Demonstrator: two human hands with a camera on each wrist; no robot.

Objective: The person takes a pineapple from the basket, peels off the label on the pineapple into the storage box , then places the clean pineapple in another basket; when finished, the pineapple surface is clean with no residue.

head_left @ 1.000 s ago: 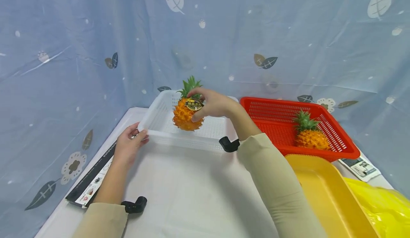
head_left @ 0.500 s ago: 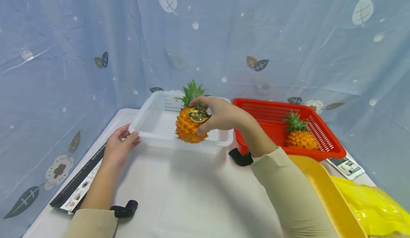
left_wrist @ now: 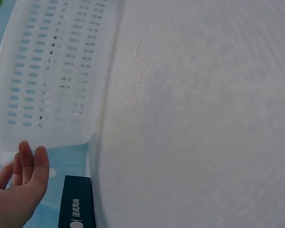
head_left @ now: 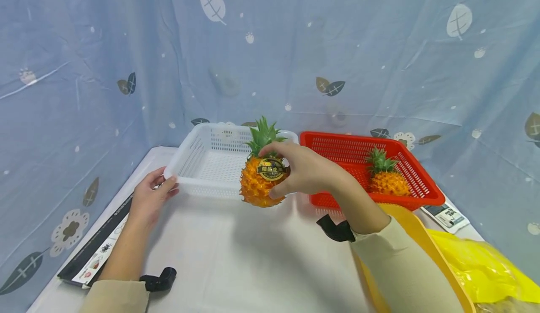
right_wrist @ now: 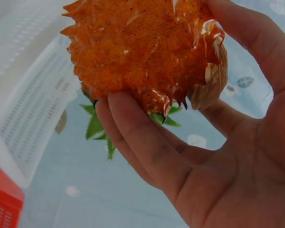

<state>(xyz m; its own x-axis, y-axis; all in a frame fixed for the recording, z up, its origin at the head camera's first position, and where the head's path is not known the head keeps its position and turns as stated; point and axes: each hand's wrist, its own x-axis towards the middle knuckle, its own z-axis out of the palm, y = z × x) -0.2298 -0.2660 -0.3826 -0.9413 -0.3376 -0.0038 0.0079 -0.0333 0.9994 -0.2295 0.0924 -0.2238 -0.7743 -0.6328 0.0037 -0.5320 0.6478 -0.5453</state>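
Note:
My right hand (head_left: 305, 170) grips a small orange pineapple (head_left: 255, 184) with a green crown and a black-and-gold label. Held upright, the fruit hangs in the air over the front edge of the white plastic basket (head_left: 198, 184). In the right wrist view, thumb and fingers (right_wrist: 147, 133) hold the spiky orange body of the pineapple (right_wrist: 137, 47) from its sides. My left hand (head_left: 147, 198) pinches the basket's front left corner, thumb on the rim. The left wrist view has that hand (left_wrist: 21, 190) at the end of the slotted basket (left_wrist: 52, 135).
Right of the white basket, a red basket (head_left: 337, 139) holds another pineapple (head_left: 388, 182). In front of it lie a yellow tray (head_left: 422, 238) and a yellow plastic bag (head_left: 476, 266). A black box (head_left: 94, 247) lies along the table's left edge.
My right hand has brought the pineapple from above the white basket's inside toward me and to the right, past its front rim. The left hand stays at the basket's corner; the head view has shifted slightly.

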